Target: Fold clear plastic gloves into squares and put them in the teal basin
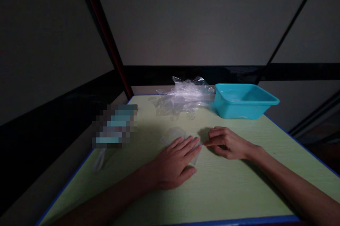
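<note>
My left hand [175,164] lies flat on the table, palm down with its fingers stretched out. Beneath its fingers is a piece of thin clear plastic film [174,134], partly hidden by the hand; its exact kind is hard to make out. My right hand [225,143] rests just to the right, with most fingers curled in and the index finger reaching toward my left fingertips. That index fingertip is at the right edge of the film. Whether anything is pinched in the right hand cannot be seen.
A crumpled heap of clear plastic [186,95] lies at the table's far side. Beside it on the right stands a turquoise plastic basin [247,109]. A blurred-out flat object [115,126] with a white strap [99,160] sits at the left edge. The pale green table [225,190] has blue edging.
</note>
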Demonstrator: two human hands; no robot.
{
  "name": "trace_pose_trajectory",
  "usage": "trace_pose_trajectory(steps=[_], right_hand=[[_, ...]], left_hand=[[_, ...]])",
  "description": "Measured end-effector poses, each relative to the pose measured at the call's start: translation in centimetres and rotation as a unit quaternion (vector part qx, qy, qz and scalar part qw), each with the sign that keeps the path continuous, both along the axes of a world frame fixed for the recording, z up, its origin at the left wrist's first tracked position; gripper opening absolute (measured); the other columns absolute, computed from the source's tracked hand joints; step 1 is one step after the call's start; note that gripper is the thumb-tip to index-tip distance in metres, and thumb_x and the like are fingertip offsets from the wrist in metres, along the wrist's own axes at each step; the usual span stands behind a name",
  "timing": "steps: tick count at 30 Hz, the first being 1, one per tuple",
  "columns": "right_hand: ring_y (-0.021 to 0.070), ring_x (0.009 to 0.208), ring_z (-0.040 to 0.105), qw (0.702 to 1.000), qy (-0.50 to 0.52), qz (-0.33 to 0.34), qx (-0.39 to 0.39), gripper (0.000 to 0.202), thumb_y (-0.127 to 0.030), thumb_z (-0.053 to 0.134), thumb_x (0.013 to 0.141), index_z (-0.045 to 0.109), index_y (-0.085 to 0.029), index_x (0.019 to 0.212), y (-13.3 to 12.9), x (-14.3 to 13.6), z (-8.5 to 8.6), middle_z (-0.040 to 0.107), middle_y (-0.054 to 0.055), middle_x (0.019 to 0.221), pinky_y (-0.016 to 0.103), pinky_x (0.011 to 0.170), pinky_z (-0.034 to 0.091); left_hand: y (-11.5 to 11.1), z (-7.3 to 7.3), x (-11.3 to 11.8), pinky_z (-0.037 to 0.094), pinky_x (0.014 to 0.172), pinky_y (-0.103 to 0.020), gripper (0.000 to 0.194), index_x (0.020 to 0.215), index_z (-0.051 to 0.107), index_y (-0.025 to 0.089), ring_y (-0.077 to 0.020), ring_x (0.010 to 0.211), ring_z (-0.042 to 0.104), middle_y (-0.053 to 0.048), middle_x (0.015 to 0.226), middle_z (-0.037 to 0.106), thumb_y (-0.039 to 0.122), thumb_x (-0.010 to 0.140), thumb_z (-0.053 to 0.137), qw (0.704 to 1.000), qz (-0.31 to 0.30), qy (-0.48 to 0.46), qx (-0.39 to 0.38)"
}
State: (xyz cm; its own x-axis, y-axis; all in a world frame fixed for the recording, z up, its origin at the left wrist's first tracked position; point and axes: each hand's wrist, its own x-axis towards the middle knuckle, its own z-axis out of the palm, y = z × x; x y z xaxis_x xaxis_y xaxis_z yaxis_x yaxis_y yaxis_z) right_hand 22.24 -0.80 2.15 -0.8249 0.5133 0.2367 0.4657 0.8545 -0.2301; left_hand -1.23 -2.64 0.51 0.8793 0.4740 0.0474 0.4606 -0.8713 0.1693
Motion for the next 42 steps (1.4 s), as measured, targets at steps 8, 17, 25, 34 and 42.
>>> trace_pose_trajectory(steps=[8,17,25,34,42], right_hand=[[0.0166,0.068,0.049,0.999,-0.036,-0.002,-0.008,0.028,-0.008,0.040,0.077,0.063,-0.014,0.091,0.2,-0.2,-0.4,0.055,0.006,0.071,0.028,0.065,0.037],[0.0151,0.066,0.049,0.999,-0.032,-0.009,-0.021,0.026,-0.006,0.041,0.076,0.064,-0.012,0.087,0.1,-0.3,-0.4,0.055,0.005,0.070,0.026,0.061,0.036],[0.0148,0.065,0.048,0.999,-0.029,-0.009,-0.020,0.026,-0.006,0.041,0.076,0.064,-0.011,0.087,0.2,-0.4,-0.3,0.052,0.003,0.067,0.025,0.061,0.035],[0.0148,0.068,0.050,1.000,-0.026,-0.008,-0.016,0.027,-0.006,0.041,0.077,0.064,-0.012,0.090,0.1,-0.3,-0.4,0.056,0.005,0.072,0.026,0.063,0.037],[0.0156,0.071,0.051,0.995,-0.063,0.006,0.081,0.026,-0.012,0.040,0.082,0.062,-0.014,0.095,0.0,-0.2,-0.4,0.058,0.005,0.073,0.028,0.066,0.036]], left_hand=[[-0.1,0.6,0.1,0.011,0.107,-0.040,0.058,0.136,0.020,0.020,-0.0218,0.132,0.007,-0.006,0.144,0.012,0.035,0.085,0.042,1.000,0.003,0.010,-0.018],[-0.1,1.1,-0.6,0.012,0.105,-0.045,0.055,0.135,0.024,0.026,-0.0270,0.131,0.005,-0.007,0.144,0.004,0.034,0.084,0.045,0.999,-0.029,0.009,-0.041],[0.0,2.0,-1.2,0.009,0.106,-0.042,0.051,0.134,0.024,0.027,-0.0250,0.131,0.001,-0.004,0.144,-0.002,0.035,0.086,0.041,0.994,-0.062,0.032,-0.082],[0.8,3.0,-2.2,0.010,0.104,-0.045,0.050,0.128,0.039,0.026,-0.0276,0.131,0.000,-0.003,0.144,0.002,0.044,0.082,0.048,0.987,-0.104,0.014,-0.125],[1.6,1.3,-2.5,0.010,0.106,-0.042,0.051,0.135,0.023,0.017,-0.0210,0.132,0.005,-0.008,0.144,0.009,0.029,0.088,0.039,0.998,0.002,-0.049,-0.037]])
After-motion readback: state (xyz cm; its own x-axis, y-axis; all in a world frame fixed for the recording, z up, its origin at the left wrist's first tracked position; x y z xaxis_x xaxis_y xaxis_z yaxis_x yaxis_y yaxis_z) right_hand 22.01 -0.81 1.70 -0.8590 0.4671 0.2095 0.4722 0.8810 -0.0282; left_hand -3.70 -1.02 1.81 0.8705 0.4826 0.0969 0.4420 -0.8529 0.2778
